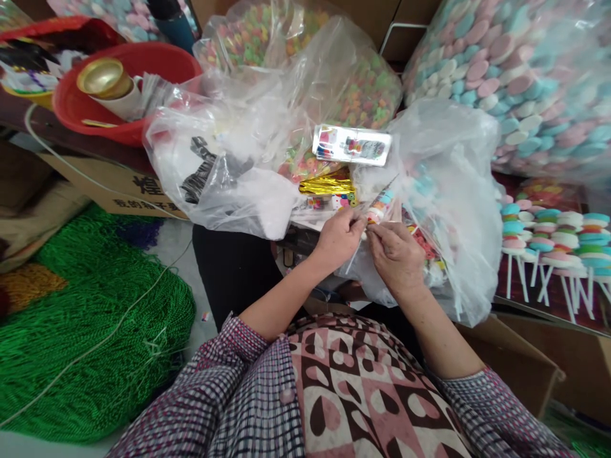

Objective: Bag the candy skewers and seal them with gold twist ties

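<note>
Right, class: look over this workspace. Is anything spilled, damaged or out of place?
Nothing looks spilled or broken. A small printed card lies tilted on the crumpled plastic bags, which seems precarious. Both hands, left and right, pinch a small candy packet between them.

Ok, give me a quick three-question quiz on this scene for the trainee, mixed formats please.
1. True or false: the left hand and the right hand meet on one small packet of stacked candy discs.
2. Multiple choice: what lies on the floor at the person's left? A) blue rope B) a heap of green cords C) a stack of boxes
3. Fill in: the gold-topped container sits in a red ____.

Key: 1 true; 2 B; 3 basin
</note>
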A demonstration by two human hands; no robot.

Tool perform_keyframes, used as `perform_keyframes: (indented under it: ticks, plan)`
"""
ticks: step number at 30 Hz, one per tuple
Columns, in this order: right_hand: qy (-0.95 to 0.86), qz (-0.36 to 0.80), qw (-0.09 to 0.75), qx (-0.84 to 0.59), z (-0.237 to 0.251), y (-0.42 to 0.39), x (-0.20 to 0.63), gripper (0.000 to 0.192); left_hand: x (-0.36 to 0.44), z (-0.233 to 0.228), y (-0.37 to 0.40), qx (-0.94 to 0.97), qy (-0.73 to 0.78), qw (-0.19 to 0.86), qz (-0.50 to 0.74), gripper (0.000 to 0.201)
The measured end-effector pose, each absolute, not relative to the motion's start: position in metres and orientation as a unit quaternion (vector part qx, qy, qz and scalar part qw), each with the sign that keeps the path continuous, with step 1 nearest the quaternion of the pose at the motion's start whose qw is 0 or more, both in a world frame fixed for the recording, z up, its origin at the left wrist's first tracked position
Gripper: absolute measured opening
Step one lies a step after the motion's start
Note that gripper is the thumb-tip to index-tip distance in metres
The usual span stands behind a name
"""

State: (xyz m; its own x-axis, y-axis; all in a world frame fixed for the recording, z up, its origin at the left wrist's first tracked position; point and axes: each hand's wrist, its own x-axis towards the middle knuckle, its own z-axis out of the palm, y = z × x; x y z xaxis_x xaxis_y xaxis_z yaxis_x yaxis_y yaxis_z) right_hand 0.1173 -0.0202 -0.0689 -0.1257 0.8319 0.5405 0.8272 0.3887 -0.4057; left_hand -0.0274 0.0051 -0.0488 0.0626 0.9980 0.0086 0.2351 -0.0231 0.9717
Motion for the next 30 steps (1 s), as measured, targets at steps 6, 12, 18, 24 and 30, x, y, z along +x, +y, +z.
perform_keyframes:
  ticks: [6, 12, 18, 24, 30]
  plan:
    - [-0.734, 0.038, 0.392, -0.553, -0.064, -0.019, 0.115, 0.014, -0.03, -0.049, 0.003, 0.574, 0.511, 0.478, 0.424, 0.02]
    - [-0.654, 0.134, 0.465, -0.582, -0.047, -0.017, 0.119, 0.013, -0.03, -0.04, 0.002, 0.534, 0.477, 0.532, 0.452, 0.015]
    - [-0.678, 0.104, 0.419, -0.595, -0.032, -0.013, 0.117, 0.012, -0.025, -0.034, -0.002, 0.495, 0.458, 0.549, 0.494, 0.013]
    - [-0.647, 0.178, 0.426, -0.607, -0.024, -0.01, 0.115, 0.011, -0.016, -0.037, -0.007, 0.411, 0.439, 0.629, 0.493, 0.02]
    - [-0.594, 0.375, 0.425, -0.57, -0.024, -0.003, 0.124, 0.02, -0.017, -0.042, -0.005, 0.497, 0.48, 0.55, 0.468, 0.028]
